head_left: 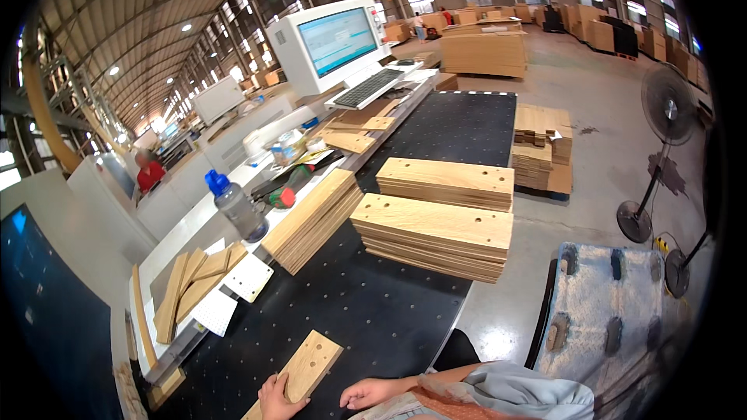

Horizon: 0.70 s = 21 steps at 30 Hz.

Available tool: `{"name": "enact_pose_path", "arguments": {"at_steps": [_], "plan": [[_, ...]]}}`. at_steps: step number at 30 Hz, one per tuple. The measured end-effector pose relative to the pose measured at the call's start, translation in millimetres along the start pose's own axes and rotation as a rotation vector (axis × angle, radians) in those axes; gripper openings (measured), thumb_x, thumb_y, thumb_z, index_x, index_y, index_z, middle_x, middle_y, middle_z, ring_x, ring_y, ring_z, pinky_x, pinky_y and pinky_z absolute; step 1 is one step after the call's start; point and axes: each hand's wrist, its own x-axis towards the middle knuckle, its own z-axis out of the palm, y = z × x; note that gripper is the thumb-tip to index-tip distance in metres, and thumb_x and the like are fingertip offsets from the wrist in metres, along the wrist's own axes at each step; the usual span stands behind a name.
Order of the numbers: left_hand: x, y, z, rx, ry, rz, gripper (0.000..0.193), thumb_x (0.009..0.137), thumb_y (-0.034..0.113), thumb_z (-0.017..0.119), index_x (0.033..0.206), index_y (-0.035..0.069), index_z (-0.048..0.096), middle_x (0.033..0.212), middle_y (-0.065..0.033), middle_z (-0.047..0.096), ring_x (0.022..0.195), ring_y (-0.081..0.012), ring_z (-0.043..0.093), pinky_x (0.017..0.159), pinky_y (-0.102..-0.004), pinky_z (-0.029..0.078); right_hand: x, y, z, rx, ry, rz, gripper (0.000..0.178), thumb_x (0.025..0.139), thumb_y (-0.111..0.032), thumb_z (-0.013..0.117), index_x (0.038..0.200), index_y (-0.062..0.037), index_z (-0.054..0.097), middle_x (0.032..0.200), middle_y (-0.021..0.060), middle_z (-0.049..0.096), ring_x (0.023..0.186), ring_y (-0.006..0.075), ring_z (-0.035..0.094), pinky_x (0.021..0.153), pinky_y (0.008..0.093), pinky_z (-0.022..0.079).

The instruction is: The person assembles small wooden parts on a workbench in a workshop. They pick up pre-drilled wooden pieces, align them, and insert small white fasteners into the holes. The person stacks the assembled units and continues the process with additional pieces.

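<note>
Board (305,369), a short pale wooden piece with drilled holes, lies flat near the front edge of the black table (373,303), slanting from lower left to upper right. Left hand (278,399) comes up from the bottom edge and grips the board's near end, fingers curled over its edge and thumb on top. Right hand (372,393) rests on the table just beside the board, apart from it, palm down with fingers loosely bent and holding nothing; its forearm lies nearly level along the bottom edge, in a grey and orange sleeve (498,393).

Farther up the table sit three stacks (436,233) of similar boards. A water bottle (237,206) with a blue cap stands on the side shelf at left, a monitor (331,43) and keyboard (367,87) beyond it. Two fans (661,132) stand on the floor at right.
</note>
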Motion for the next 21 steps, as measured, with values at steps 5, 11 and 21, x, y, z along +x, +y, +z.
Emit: {"name": "enact_pose_path", "arguments": {"at_steps": [5,11,21], "plan": [[-3,-11,4,-0.068,0.002,0.030,0.078,0.061,0.029,0.084,0.127,0.005,0.052,0.120,-0.0216,0.054,0.110,-0.0394,0.053,0.093,-0.0429,0.045,2,-4,1,-0.060,0.013,-0.034,0.022,0.096,-0.017,0.055,0.111,-0.0015,0.058,0.079,-0.0049,0.054,0.074,0.0028,0.047,0.064,0.0207,0.040],[8,-16,0,-0.052,-0.216,0.012,0.067,0.084,0.043,0.062,0.140,0.011,0.042,0.137,-0.0190,0.045,0.128,-0.0332,0.041,0.107,-0.0405,0.034,-11,-30,1,0.002,0.102,0.001,0.021,0.092,-0.016,0.057,0.110,-0.0051,0.058,0.077,-0.0042,0.053,0.067,0.0032,0.046,0.058,0.0211,0.038],[-8,0,-6,-0.092,-0.096,-0.049,0.078,0.068,0.049,0.077,0.129,0.006,0.052,0.124,-0.0214,0.053,0.114,-0.0394,0.052,0.096,-0.0448,0.044,-221,-185,-44,0.052,1.360,-1.033,0.050,0.095,-0.023,0.052,0.137,0.0005,0.038,0.078,0.0052,0.058,0.061,0.0118,0.051,0.056,0.0287,0.044]]}}
